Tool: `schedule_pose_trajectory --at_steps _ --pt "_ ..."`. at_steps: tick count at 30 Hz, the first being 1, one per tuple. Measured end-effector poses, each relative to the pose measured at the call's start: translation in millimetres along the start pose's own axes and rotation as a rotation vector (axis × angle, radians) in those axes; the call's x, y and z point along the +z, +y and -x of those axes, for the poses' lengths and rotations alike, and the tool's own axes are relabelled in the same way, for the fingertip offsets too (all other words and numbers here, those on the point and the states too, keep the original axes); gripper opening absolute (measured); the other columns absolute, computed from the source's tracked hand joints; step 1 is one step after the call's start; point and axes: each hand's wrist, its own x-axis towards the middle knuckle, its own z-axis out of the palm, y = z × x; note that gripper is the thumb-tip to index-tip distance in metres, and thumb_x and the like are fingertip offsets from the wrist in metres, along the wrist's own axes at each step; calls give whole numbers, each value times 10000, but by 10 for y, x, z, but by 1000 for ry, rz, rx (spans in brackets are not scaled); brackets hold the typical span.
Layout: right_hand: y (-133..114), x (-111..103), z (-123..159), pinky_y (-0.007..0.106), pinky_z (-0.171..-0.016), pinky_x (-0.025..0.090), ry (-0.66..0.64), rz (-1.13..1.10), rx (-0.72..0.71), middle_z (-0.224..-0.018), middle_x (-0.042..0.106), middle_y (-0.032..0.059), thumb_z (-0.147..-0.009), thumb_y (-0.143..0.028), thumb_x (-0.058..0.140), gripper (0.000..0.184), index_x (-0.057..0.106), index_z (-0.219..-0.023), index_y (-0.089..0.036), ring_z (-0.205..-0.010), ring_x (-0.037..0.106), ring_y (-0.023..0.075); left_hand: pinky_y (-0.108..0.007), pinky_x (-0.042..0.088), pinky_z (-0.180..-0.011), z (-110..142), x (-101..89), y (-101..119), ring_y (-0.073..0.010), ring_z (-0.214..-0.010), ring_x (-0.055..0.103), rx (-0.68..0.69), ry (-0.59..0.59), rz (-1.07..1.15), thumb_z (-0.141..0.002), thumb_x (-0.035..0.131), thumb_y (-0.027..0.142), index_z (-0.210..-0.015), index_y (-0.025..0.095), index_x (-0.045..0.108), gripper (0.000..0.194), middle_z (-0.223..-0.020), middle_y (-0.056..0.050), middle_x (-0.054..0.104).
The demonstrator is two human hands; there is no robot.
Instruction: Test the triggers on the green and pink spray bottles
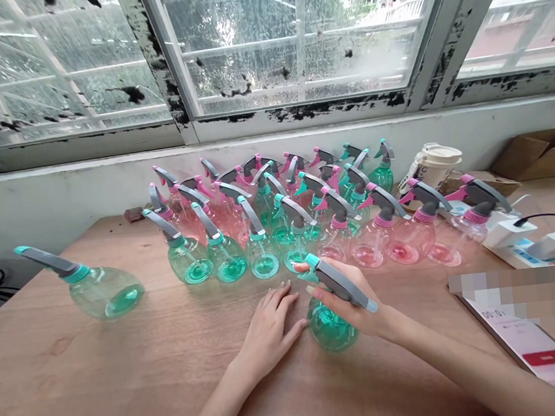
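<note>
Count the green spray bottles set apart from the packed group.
2: a lone green bottle at the left of the table, and a held green bottle in the right hand, beside the left hand. Any behind the group may be hidden.

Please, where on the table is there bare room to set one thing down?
Bare tabletop lies between the lone green bottle and the left hand. It is crowded behind, with rows of spray bottles, and at right, with chargers and a phone.
</note>
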Motion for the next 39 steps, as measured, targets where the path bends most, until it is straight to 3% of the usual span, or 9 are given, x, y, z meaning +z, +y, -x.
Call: schedule_pose_trajectory --at_steps 6,11,19,26,31,34,39 --pt "11 5 -13 273 -644 459 5 19 -46 -825 592 20 -909 -252 556 102 594 -992 -206 -714 579 153 -521 389 -1088 -10 -18 13 -292 -1307 464 -8 -24 -7 -922 577 342 -1243 220 533 346 -1441 -114 479" --pt "-5 5 -29 260 -592 442 42 40 -37 -734 556 -8 -916 -247 540 53 574 -918 -207 -625 545 135 -532 359 -1107 -6 -31 18 -293 -1343 418 -2 -73 -42 -956 524 368 -1346 235 462 417 -1473 -104 444" --pt "11 17 10 269 -602 461 14 0 17 -826 617 34 -917 -289 568 278 596 -1181 -204 -744 602 173 -548 337 -1112 -12 48 34 -297 -1342 412 15 -48 -108 -956 499 296 -1300 216 495 354 -1458 -113 452" --pt "35 36 42 297 -719 510 25 -11 32 -1005 656 61 -925 -265 558 240 599 -1157 -222 -849 629 185 -552 326 -1108 -37 74 83 -310 -1348 392 10 -58 -150 -938 489 244 -1341 193 473 406 -1461 -134 438" --pt "9 14 -1 274 -664 494 39 35 15 -864 646 34 -918 -303 575 105 609 -946 -208 -741 613 162 -537 320 -1117 -33 77 79 -294 -1326 417 16 -30 -127 -932 505 254 -1359 218 459 431 -1428 -109 476" --pt "-39 -3 -27 250 -580 445 41 72 28 -721 559 -11 -905 -333 592 155 554 -826 -205 -612 536 128 -537 316 -1120 -24 90 69 -294 -1332 411 17 -24 -123 -943 499 280 -1392 218 431 459 -1422 -111 483" --pt "-17 -20 -5 250 -604 437 9 48 -1 -794 557 3 -909 -325 580 126 595 -926 -201 -636 513 125 -536 319 -1119 -17 83 72 -305 -1345 396 13 -40 -142 -958 484 289 -1364 203 471 415 -1459 -124 447"
